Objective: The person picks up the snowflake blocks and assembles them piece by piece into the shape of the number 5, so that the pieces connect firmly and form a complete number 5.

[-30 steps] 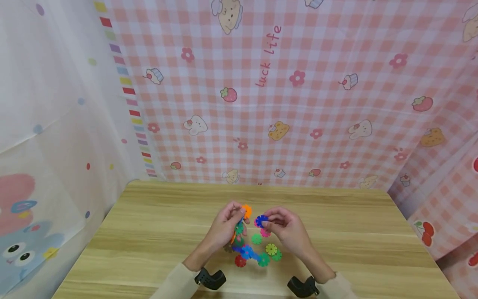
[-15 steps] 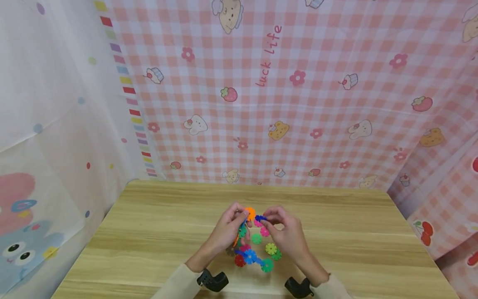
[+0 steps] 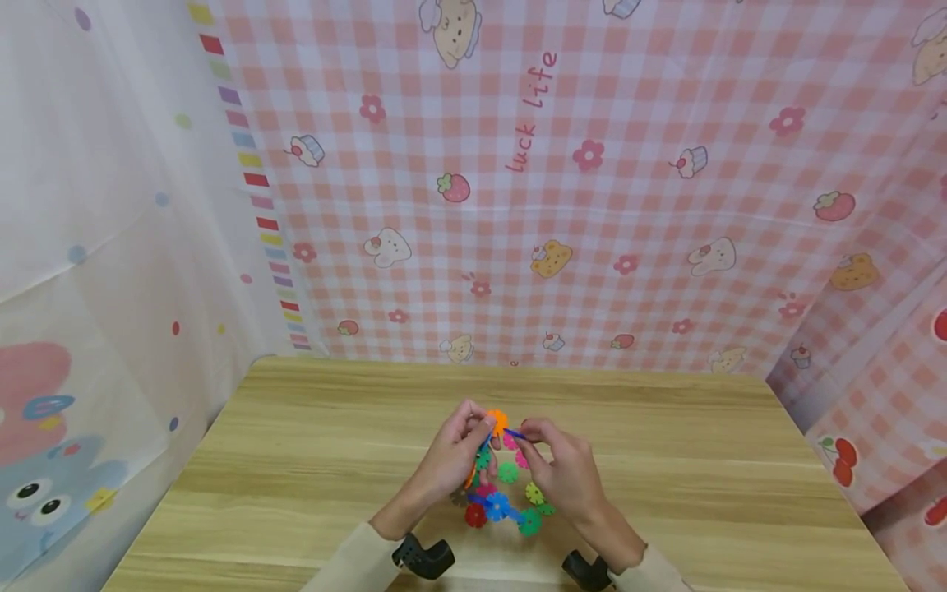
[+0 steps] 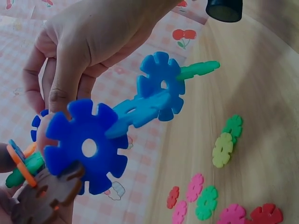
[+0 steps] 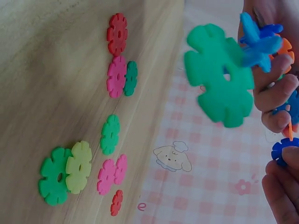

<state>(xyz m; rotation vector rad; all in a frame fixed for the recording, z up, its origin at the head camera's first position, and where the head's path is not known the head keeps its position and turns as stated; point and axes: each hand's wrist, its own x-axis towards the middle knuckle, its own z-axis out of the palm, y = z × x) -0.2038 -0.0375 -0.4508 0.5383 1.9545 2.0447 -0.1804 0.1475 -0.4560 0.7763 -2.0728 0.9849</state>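
My left hand [image 3: 451,448] grips a linked chain of notched plastic snowflake discs, with an orange disc [image 3: 496,422] standing up at its fingertips. Between the thumb and fingers of my right hand [image 3: 565,460] is a dark blue disc [image 5: 279,151], held edge-on with its rim right at the orange one. The chain hangs below the left hand: a brown disc [image 4: 44,198], a larger-looking dark blue disc [image 4: 70,144], light blue discs [image 4: 161,79] and a green disc [image 5: 210,70] at the free end. The left palm hides part of it.
Loose discs lie on the wooden table [image 3: 318,460] under the hands: a yellow disc [image 4: 223,150] overlapping a green one [image 4: 233,127], and several pink, red and green ones. Black wrist mounts [image 3: 424,557] sit on both wrists. A checked cloth [image 3: 636,205] hangs behind the table.
My right hand has turned the dark blue disc from face-on to edge-on and brought it left to the orange disc. The left hand and its chain have shifted slightly right.
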